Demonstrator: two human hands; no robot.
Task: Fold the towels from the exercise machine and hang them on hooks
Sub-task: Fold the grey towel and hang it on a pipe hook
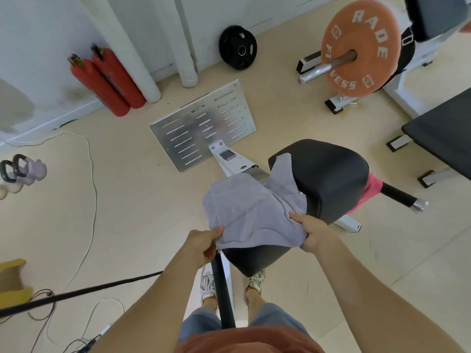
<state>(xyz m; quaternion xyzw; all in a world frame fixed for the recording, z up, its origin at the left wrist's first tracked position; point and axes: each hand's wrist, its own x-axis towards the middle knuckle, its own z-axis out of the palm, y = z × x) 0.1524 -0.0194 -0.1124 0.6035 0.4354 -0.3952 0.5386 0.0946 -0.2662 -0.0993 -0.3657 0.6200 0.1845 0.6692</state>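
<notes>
I am looking straight down past both forearms. The left hand pinches the near left corner of the grey towel, thumb on top. The right hand grips the near right edge with its fingers curled under the cloth and its thumb lying across the top. So both hands are grasping the one towel, spread between them.

The towel is rumpled, not flat. Its near hem hangs just over the small pad, and its far end drapes up onto the left side of the big pad of the machine. A pink towel shows at that pad's right edge, beside a black handle with a chrome tip. I think it hangs over the handle's inner end, but the pad hides that part.

A black bar runs down from under the left hand between the person's shoes. Beyond the towel the machine's beam reaches a slotted footplate on the floor.

Further off, an orange plate sits on a bar at upper right, and a black plate leans on the wall. Two red extinguishers stand at left, with a kettlebell at the far left edge — and a bench on the right.
</notes>
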